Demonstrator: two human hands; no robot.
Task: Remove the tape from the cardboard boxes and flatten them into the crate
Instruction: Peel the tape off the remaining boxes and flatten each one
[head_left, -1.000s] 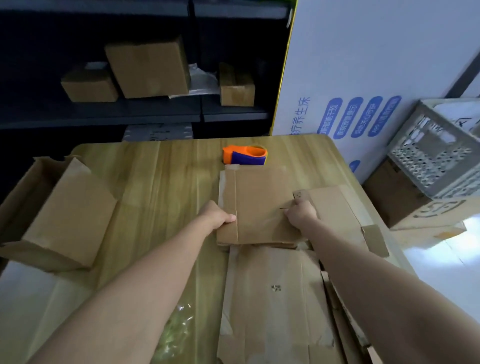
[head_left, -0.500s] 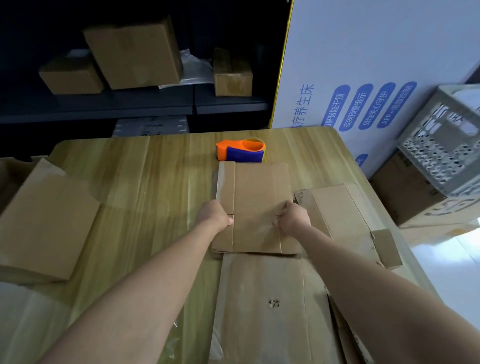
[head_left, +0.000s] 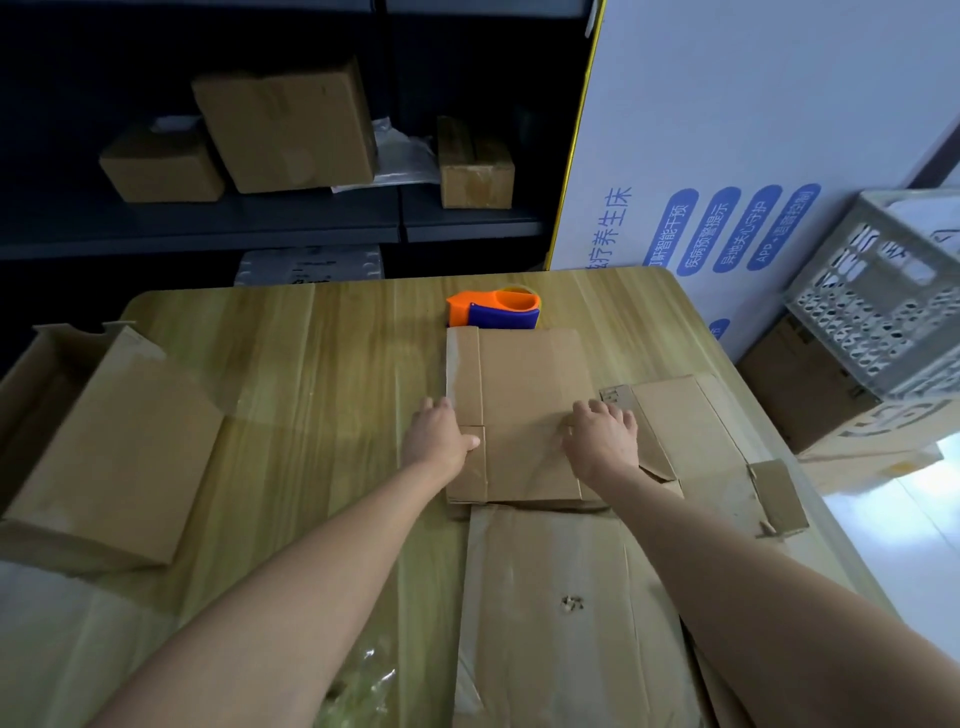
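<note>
A flattened brown cardboard box lies on the wooden table, with a strip of clear tape along its left edge. My left hand grips its left edge, thumb on top. My right hand presses on its right edge, fingers curled down. Under and beside it lie more flattened cardboard: a large sheet toward me and a piece to the right. An opened, unflattened box sits at the table's left. The grey perforated crate stands off the table at the right.
An orange and blue tape dispenser sits just beyond the flat box. Crumpled clear tape lies near my left forearm. Dark shelves behind hold three cardboard boxes. A white printed panel leans at the back right. The crate rests on a cardboard box.
The view has shifted and the flat box now lies squarer to me. My right hand moved from the box's upper right corner down onto its right edge; my left hand stays on the left edge.
</note>
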